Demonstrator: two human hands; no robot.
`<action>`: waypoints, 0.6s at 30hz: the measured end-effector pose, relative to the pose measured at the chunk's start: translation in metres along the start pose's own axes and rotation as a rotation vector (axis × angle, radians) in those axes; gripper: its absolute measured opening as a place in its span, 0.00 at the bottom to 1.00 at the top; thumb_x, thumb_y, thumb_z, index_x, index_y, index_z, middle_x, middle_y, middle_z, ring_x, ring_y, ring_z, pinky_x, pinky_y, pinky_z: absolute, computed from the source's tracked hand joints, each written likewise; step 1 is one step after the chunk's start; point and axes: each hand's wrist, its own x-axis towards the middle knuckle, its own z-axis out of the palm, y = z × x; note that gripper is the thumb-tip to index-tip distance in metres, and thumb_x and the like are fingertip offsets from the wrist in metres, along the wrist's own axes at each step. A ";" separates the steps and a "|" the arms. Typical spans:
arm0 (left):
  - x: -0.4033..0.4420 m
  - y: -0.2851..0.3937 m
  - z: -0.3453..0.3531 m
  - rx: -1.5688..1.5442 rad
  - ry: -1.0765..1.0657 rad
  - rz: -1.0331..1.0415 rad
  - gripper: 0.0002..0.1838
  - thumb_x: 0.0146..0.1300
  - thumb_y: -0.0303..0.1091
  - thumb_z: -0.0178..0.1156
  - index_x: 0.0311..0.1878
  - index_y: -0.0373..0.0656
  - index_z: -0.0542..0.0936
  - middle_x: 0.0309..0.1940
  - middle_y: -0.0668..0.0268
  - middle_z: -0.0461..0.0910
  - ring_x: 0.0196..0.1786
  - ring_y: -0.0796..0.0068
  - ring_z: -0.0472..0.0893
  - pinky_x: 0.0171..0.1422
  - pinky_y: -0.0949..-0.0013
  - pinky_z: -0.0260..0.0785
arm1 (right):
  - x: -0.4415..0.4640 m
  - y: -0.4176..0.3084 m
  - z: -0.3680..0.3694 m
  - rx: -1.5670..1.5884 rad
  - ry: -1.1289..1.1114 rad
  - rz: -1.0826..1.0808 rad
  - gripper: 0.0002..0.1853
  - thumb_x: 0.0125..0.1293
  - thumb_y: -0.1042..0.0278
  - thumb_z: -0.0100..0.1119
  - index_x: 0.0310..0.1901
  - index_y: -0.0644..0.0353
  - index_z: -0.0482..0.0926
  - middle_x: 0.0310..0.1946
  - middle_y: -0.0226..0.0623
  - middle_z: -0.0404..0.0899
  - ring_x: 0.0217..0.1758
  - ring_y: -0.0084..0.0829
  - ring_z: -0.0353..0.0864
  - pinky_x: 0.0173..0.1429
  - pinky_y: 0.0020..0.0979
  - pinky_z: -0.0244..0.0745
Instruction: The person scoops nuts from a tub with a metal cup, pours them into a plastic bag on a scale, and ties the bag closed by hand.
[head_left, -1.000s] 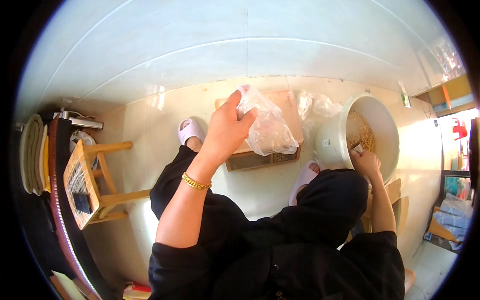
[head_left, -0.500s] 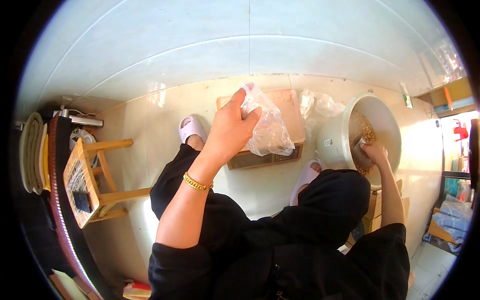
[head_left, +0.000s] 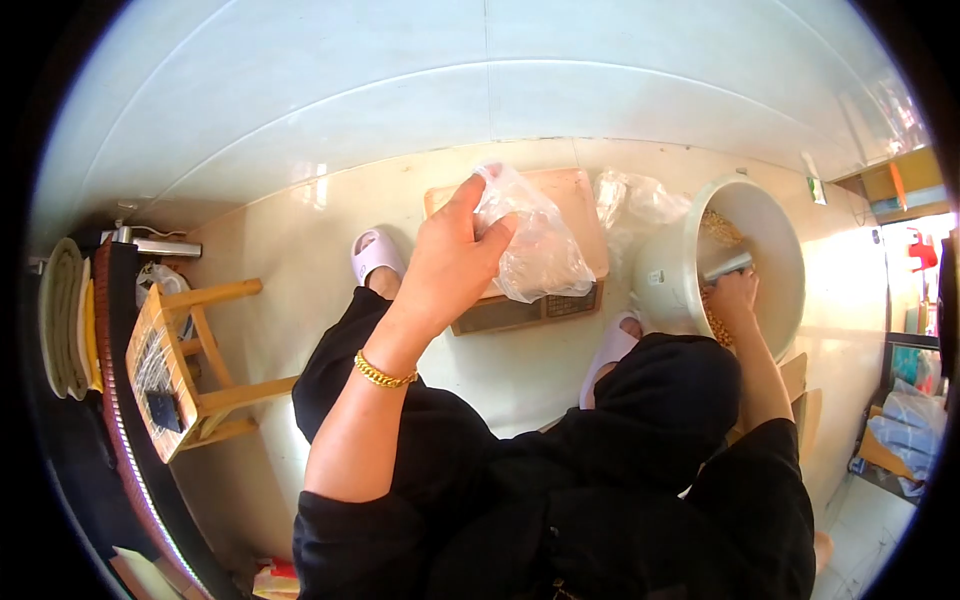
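Observation:
My left hand (head_left: pixel 460 245) pinches the top of a clear plastic bag (head_left: pixel 540 250), which hangs over a flat pinkish scale (head_left: pixel 580 205) on the floor. On the right, my right hand (head_left: pixel 733 295) is inside a large pale bucket (head_left: pixel 668 270), its fingers closed round a metal scoop (head_left: pixel 727 267). Light brown nuts or beans (head_left: pixel 720 229) lie in the bucket around the scoop. What the scoop holds cannot be made out.
Crumpled clear bags (head_left: pixel 640 205) lie between scale and bucket. A wooden stool (head_left: pixel 165 375) with a dark flat object on it stands at the left. Cardboard (head_left: pixel 805 410) is below the bucket. A tiled wall (head_left: pixel 480 70) runs behind.
Inside the bucket, my right hand has moved slightly left, and the scoop has turned from pointing down to lying nearly level above the hand. My left hand still holds the bag.

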 end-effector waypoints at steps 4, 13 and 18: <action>0.000 -0.001 0.002 -0.003 0.011 -0.025 0.29 0.62 0.34 0.55 0.66 0.38 0.63 0.15 0.65 0.72 0.20 0.75 0.73 0.30 0.71 0.65 | -0.011 -0.016 -0.011 0.113 -0.071 -0.008 0.23 0.57 0.47 0.53 0.34 0.61 0.85 0.36 0.48 0.83 0.50 0.47 0.77 0.57 0.44 0.65; 0.001 0.002 0.010 0.051 -0.034 -0.010 0.29 0.63 0.35 0.55 0.66 0.39 0.63 0.15 0.66 0.71 0.20 0.77 0.73 0.30 0.71 0.65 | -0.012 -0.020 0.000 0.347 -0.157 0.059 0.24 0.56 0.42 0.50 0.35 0.53 0.85 0.35 0.47 0.82 0.40 0.48 0.82 0.44 0.45 0.75; 0.005 0.005 0.022 0.039 -0.067 -0.005 0.29 0.63 0.35 0.55 0.66 0.38 0.63 0.16 0.65 0.72 0.20 0.77 0.73 0.30 0.70 0.65 | -0.010 -0.019 -0.014 0.589 -0.242 0.136 0.27 0.53 0.41 0.52 0.37 0.59 0.85 0.39 0.49 0.82 0.47 0.47 0.81 0.51 0.43 0.73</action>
